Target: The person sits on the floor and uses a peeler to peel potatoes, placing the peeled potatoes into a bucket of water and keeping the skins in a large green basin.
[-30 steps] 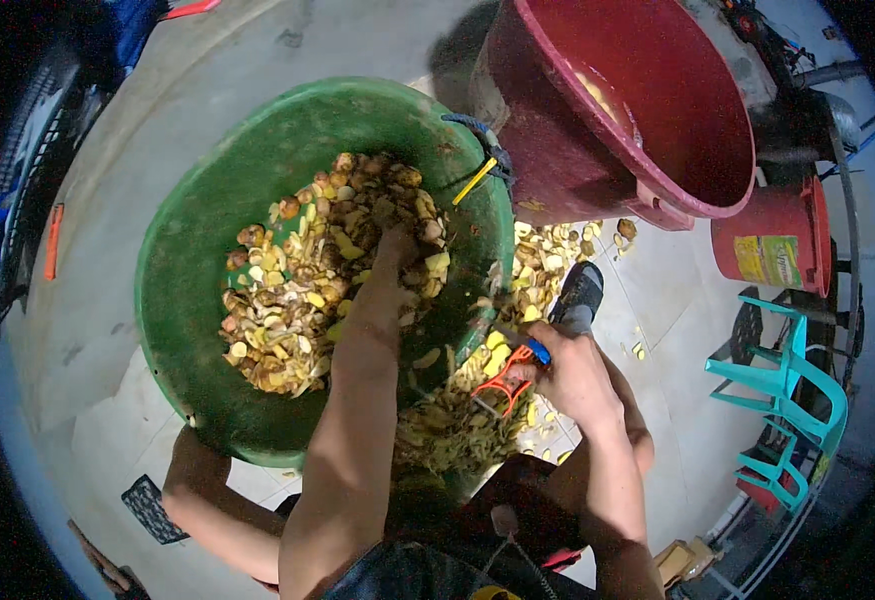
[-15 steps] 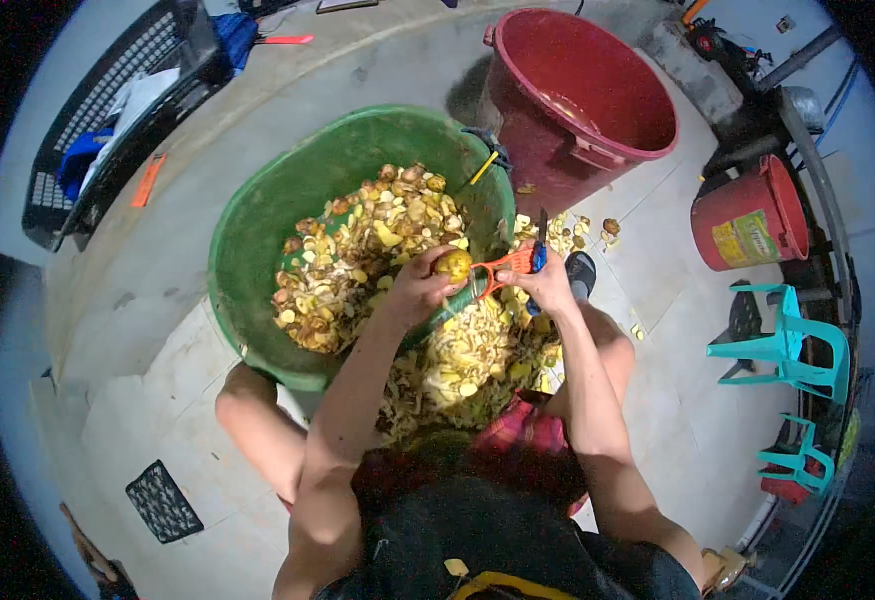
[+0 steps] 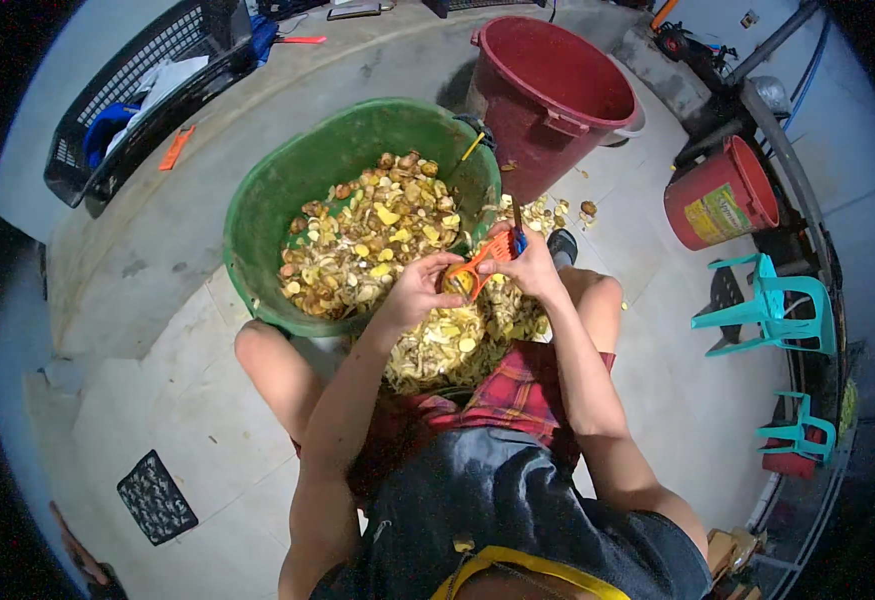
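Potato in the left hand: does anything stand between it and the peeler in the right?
Nothing visible does: the orange peeler, in the right hand, overlaps the potato, held in the left hand. Actual contact is unclear.

Scuffed, matt plastic is seen in the green tub (image 3: pixel 257 215), smooth plastic in the orange peeler (image 3: pixel 498 246) and, near the floor's right edge (image 3: pixel 727 430), a turquoise chair (image 3: pixel 772 303).
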{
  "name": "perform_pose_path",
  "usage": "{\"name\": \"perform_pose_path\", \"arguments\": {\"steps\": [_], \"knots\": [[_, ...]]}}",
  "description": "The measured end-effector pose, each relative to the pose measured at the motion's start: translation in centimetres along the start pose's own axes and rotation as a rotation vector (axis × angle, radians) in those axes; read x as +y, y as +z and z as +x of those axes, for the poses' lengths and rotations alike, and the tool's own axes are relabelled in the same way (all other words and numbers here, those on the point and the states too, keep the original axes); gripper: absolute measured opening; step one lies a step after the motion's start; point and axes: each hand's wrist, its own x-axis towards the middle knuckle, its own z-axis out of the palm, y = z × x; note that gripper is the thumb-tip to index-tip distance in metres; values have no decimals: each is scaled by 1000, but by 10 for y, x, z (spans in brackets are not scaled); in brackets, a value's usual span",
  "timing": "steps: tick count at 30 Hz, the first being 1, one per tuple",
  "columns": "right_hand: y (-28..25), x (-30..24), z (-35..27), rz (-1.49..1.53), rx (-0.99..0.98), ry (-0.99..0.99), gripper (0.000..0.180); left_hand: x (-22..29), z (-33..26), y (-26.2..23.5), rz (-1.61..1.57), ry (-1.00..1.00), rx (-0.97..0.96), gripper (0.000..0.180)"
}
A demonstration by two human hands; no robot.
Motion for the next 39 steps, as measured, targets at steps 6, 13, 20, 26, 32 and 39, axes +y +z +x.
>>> {"name": "perform_pose_path", "arguments": {"steps": [6, 13, 20, 26, 32, 39], "knots": [[-36, 23, 9, -306, 241, 61, 62, 3, -10, 8, -135, 72, -10, 65], [-3, -16, 7, -152, 120, 63, 53, 10, -22, 9, -211, 87, 89, 64], [5, -6, 4, -248, 155, -76, 56, 7, -21, 14, -310, 119, 80, 58], [16, -20, -8, -203, 123, -61, 54, 5, -24, 13, -359, 125, 110, 58], [-3, -9, 3, 20, 188, 0, 51, 3, -20, 13, -379, 135, 115, 61], [-19, 6, 6, -75, 230, 76, 56, -10, -12, 11, -404, 101, 130, 60]]}}
